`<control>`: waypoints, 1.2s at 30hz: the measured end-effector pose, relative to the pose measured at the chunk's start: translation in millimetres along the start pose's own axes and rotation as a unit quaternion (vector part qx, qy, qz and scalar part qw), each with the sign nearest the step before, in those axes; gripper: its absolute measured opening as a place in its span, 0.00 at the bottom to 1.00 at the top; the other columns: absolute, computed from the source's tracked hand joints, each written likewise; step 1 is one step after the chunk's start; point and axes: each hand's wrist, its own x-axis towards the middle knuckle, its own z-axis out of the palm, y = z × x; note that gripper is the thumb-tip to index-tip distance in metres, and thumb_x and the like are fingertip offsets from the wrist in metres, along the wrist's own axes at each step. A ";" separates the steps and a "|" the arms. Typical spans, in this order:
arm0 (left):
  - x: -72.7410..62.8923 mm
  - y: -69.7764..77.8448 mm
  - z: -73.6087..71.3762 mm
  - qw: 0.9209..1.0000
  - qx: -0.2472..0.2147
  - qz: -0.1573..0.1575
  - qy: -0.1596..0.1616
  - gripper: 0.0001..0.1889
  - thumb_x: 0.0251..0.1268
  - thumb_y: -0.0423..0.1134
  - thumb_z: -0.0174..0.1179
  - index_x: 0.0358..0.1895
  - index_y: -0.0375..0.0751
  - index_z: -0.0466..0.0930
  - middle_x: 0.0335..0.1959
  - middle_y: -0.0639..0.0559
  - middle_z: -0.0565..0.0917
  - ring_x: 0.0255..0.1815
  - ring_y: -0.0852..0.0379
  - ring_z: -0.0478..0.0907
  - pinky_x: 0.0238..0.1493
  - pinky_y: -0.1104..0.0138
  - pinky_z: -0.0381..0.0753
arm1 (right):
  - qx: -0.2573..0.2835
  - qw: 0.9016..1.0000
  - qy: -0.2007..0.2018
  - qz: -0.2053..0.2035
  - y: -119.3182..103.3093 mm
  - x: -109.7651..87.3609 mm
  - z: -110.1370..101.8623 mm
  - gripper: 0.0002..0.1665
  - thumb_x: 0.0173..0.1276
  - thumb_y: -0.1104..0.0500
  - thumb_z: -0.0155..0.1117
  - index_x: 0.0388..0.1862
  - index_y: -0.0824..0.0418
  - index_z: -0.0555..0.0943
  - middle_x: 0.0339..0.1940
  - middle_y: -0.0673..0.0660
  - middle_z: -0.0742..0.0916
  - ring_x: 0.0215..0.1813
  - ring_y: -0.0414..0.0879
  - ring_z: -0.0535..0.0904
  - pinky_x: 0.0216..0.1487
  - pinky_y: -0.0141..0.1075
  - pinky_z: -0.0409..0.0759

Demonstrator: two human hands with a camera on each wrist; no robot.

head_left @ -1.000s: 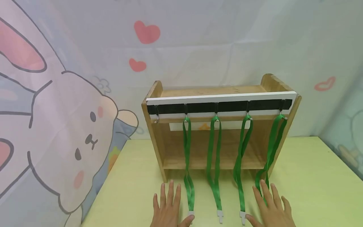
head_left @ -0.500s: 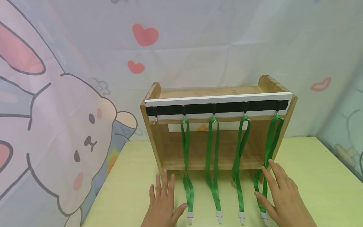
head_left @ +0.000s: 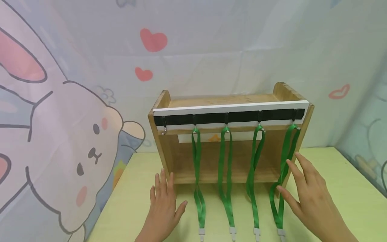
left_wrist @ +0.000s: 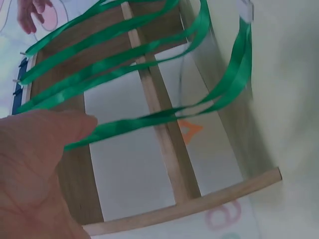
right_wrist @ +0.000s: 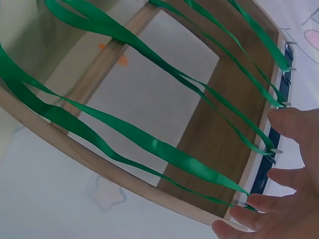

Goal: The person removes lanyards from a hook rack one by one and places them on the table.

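Several green lanyards hang in a row from metal hooks on the front of a small wooden shelf; white plastic clips are at their lower ends. My right hand, fingers spread, is beside the rightmost lanyard, thumb and index fingertips overlapping its edge in the head view. My left hand is held up with straight fingers before the shelf's left leg, left of the leftmost lanyard. In the left wrist view, the left thumb overlaps a green strap. Neither hand holds anything.
At the far left, one hook carries no lanyard. A black strip on a white board backs the hooks. The shelf stands on a pale yellow table, before a cloth backdrop with a rabbit and hearts.
Both hands have risen from low near the table's front: the right up beside the rightmost lanyard, the left up and leftward. The head view has shifted slightly; the lanyards hang as before.
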 end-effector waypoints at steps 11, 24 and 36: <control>21.1 -12.6 -6.1 0.996 -0.049 -0.044 0.056 0.57 0.62 0.36 0.69 0.76 0.20 0.29 0.77 0.22 0.38 0.72 0.24 0.53 0.56 0.35 0.74 | -0.009 0.998 0.065 0.005 2.8 32.1 -0.3 0.46 0.80 0.35 0.45 0.68 0.77 0.65 0.67 0.78 0.70 0.61 0.73 0.70 0.64 0.49 0.71; 55.9 -13.7 -12.6 0.979 -0.154 -0.135 0.024 0.51 0.71 0.33 0.61 0.76 0.22 0.25 0.75 0.19 0.44 0.61 0.22 0.69 0.32 0.48 0.85 | -0.005 0.987 0.139 0.082 14.5 61.9 4.1 0.43 0.79 0.36 0.49 0.71 0.72 0.60 0.62 0.77 0.69 0.60 0.70 0.68 0.49 0.53 0.73; 80.8 -13.5 1.9 0.951 -0.176 -0.168 0.190 0.34 0.62 0.22 0.59 0.70 0.21 0.56 0.57 0.23 0.73 0.47 0.26 0.80 0.40 0.38 0.84 | -0.014 0.971 0.172 0.163 28.3 62.3 19.9 0.28 0.58 0.73 0.73 0.58 0.77 0.76 0.45 0.74 0.83 0.48 0.68 0.77 0.39 0.41 0.68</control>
